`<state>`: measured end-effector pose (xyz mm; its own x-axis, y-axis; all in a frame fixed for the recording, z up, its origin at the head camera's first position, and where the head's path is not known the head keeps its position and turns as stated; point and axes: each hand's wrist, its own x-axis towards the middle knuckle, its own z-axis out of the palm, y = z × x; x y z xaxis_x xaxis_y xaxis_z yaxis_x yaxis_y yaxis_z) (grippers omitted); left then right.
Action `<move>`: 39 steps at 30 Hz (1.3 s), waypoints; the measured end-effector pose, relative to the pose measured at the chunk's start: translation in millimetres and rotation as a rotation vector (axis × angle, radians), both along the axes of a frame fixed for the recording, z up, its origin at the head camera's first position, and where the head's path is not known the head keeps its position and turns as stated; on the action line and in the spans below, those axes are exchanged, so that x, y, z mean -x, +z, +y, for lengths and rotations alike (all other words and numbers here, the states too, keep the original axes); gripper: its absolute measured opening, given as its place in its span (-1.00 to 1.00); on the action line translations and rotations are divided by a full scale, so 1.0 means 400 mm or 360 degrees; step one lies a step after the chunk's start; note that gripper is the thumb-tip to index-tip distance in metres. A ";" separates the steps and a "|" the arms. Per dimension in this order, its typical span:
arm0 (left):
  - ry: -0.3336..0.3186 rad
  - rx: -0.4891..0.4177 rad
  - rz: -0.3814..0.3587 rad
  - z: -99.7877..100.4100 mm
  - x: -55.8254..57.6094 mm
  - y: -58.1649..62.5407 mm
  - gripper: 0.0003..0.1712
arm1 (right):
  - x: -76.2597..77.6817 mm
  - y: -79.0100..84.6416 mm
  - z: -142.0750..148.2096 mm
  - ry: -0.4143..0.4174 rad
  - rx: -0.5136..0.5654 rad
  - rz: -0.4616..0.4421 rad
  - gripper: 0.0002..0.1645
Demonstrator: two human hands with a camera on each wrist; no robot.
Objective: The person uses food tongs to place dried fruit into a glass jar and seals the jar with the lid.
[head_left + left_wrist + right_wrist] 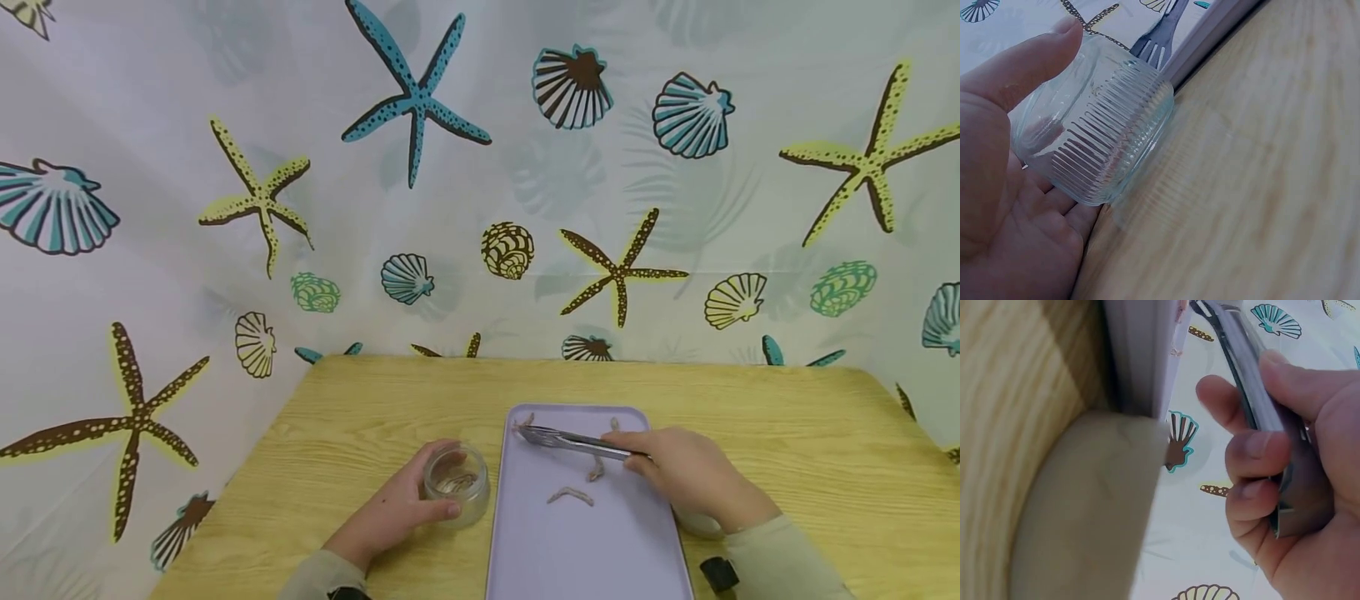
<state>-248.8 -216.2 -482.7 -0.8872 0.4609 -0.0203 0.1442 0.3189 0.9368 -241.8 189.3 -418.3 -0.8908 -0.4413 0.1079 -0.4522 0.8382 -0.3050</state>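
Observation:
My left hand (401,504) grips a small ribbed glass jar (467,500), thumb at its near side and fingers around the far side. Thin brownish pieces show inside the jar. In the left wrist view the jar (1104,119) is tilted, its base close to the wood. Metal tongs (573,442) are held by my right hand (686,471), fingers curled round the handle in the right wrist view. The tong tips lie over the tray's far left corner, right at a thin, brownish, twisted strip (529,419). A bent strip (572,495) and others lie on the lavender tray (585,554).
A pale rounded object (701,525) sits under my right wrist, beside the tray's right edge; it looms large and beige (1085,512) in the right wrist view. The wooden table (405,392) meets a curtain (465,183) printed with starfish and shells at the back and sides.

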 end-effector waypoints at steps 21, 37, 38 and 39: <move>-0.0010 0.0033 0.0050 0.006 0.000 0.000 -0.06 | -0.017 0.040 0.012 0.0146 0.0187 -0.0031 -0.48; 0.0007 0.0034 0.0031 0.003 -0.002 -0.001 -0.07 | -0.044 0.068 -0.019 0.0264 0.0220 0.0069 -0.49; 0.0012 0.0040 0.0030 0.004 -0.002 0.001 -0.07 | -0.046 0.069 -0.021 0.0271 0.0219 0.0079 -0.49; 0.0013 0.0045 0.0037 0.004 -0.001 0.001 -0.07 | -0.047 0.070 -0.023 0.0280 0.0218 0.0088 -0.49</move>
<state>-248.5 -214.6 -482.2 -0.8913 0.4533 -0.0123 0.1634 0.3463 0.9238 -223.1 180.0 -390.2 -0.7925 -0.5674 0.2237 -0.6069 0.6974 -0.3810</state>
